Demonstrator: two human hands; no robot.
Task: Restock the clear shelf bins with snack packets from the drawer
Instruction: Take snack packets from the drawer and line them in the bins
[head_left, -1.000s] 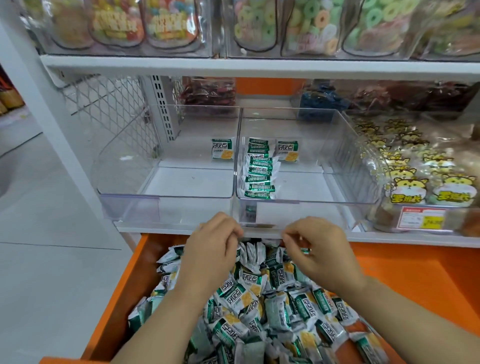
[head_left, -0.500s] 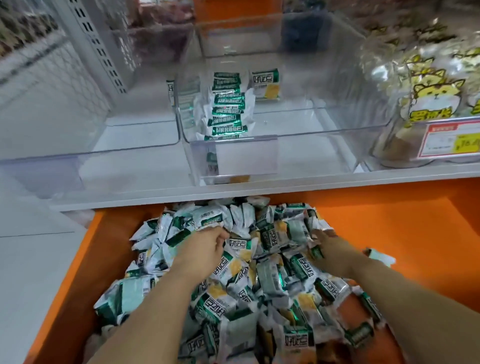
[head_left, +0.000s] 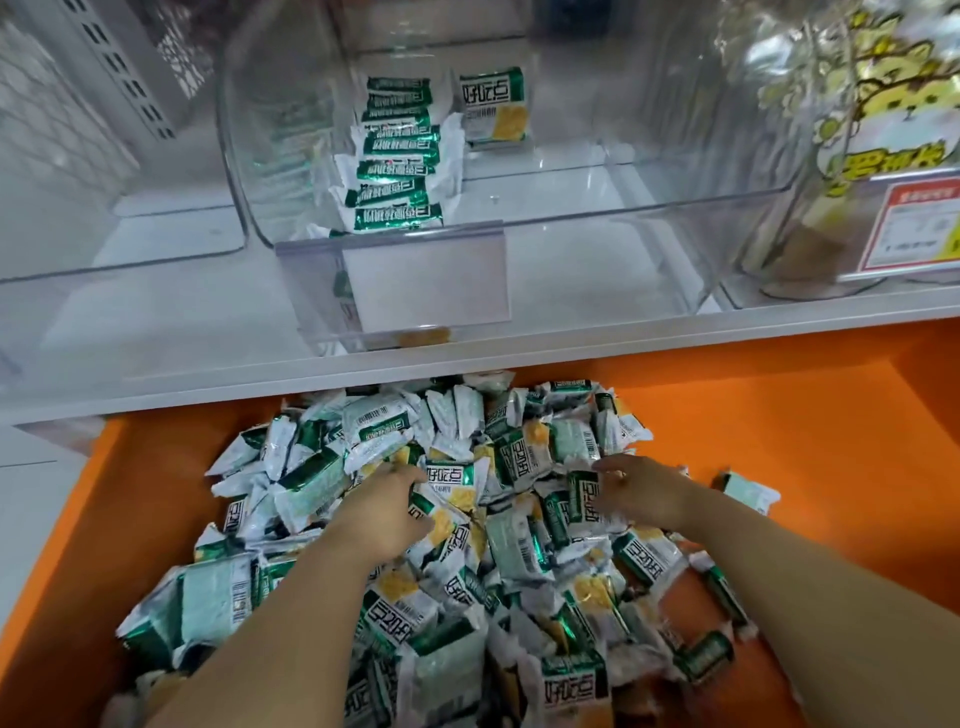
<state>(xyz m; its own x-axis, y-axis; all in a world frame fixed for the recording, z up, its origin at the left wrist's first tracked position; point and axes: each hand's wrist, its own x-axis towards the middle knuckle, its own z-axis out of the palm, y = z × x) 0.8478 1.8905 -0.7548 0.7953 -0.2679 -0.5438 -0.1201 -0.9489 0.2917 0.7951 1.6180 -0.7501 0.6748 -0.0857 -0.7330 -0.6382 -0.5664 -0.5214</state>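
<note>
Reaching into the orange drawer (head_left: 779, 467), you are digging through the heap of snack packets (head_left: 519, 551), which are lying every way with no shared long axis. Your left grip (head_left: 384, 509) is curling round a face-up packet (head_left: 451, 483) whose long axis is running away from you, its fingertips hidden. Your right grip (head_left: 644, 491) is resting against an on-edge packet (head_left: 582, 496); I cannot tell whether it is clamping. In the middle clear bin (head_left: 649, 249), a row of packets (head_left: 397, 171) is standing on edge, running front to back, its near end blurring behind the label holder (head_left: 426, 280)
</note>
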